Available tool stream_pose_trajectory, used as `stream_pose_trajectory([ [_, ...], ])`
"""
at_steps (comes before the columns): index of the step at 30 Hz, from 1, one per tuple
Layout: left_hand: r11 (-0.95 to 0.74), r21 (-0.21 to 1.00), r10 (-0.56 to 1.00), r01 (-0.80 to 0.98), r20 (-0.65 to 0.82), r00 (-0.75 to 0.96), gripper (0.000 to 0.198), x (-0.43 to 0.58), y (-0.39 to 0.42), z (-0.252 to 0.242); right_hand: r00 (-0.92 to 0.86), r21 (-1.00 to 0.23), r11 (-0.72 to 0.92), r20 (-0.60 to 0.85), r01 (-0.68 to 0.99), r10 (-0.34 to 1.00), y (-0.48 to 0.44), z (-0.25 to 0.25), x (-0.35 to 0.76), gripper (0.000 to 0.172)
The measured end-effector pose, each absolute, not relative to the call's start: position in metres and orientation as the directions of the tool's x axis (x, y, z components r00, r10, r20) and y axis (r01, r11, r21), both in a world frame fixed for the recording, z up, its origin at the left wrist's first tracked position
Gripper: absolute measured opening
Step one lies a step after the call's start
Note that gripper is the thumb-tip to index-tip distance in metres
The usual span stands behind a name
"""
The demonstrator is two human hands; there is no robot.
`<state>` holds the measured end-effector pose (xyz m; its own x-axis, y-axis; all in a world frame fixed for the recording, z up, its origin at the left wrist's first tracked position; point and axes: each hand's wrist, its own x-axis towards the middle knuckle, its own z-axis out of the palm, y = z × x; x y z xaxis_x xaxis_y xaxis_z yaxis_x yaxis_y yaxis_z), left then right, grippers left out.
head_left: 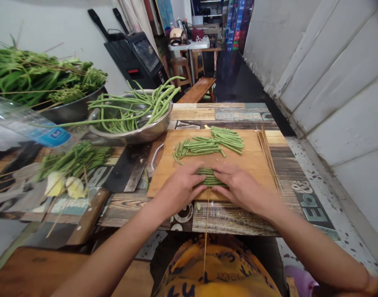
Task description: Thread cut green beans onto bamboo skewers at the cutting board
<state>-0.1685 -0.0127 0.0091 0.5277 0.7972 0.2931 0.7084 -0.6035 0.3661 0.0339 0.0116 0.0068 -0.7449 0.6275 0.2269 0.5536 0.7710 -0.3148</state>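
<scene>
Cut green bean pieces (210, 177) lie side by side near the front edge of a wooden cutting board (257, 165). My left hand (184, 183) presses on their left ends and my right hand (235, 181) on their right ends, fingers closed against the row. A thin skewer (206, 231) runs from the row's front edge down toward the yellow patterned clothing. Behind the hands, two more groups of cut beans, one at the left (201, 146) and one at the right (228, 139), rest on the board. Several loose skewers (267, 156) lie along its right side.
Left of the board stand a metal bowl of long beans (158, 126), a cleaver (91, 214) with its handle over the table's front edge, skewered beans (80, 159) and a plastic bottle (52, 134). A larger bowl (74, 109) holds greens farther back.
</scene>
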Motion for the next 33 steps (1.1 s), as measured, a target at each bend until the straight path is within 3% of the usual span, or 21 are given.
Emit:
stream_pose_trajectory([
  [6,-0.597,0.115,0.787,0.794,0.281,0.55,0.019,-0.165,-0.025,0.004,-0.714,-0.062,0.735,0.196,0.675,0.672,-0.003,-0.002,0.037,0.025],
  [14,-0.568,0.073,0.799,0.82,0.289,0.528,0.018,-0.159,-0.029,-0.002,-0.669,0.017,0.721,0.388,0.693,0.634,-0.017,-0.022,0.037,0.033],
  [23,-0.596,0.188,0.763,0.781,0.437,0.477,0.023,-0.167,-0.03,-0.022,-0.664,-0.027,0.722,0.37,0.691,0.65,-0.013,-0.023,0.04,0.028],
  [27,-0.577,0.198,0.762,0.793,0.481,0.434,0.033,-0.17,-0.037,-0.023,-0.646,-0.113,0.728,0.385,0.676,0.66,-0.016,-0.015,0.047,0.036],
  [30,-0.449,0.35,0.83,0.822,0.505,0.238,0.03,-0.172,-0.058,-0.012,-0.584,-0.167,0.713,0.464,0.681,0.666,-0.034,-0.01,0.053,0.036],
  [31,-0.388,0.427,0.869,0.817,0.465,0.169,0.027,-0.172,-0.069,-0.008,-0.553,-0.193,0.708,0.5,0.68,0.667,-0.044,-0.009,0.055,0.033],
  [33,-0.249,0.593,0.961,0.766,0.248,0.122,0.032,-0.168,-0.092,-0.002,-0.486,-0.282,0.699,0.55,0.657,0.679,-0.067,-0.011,0.055,0.024],
])
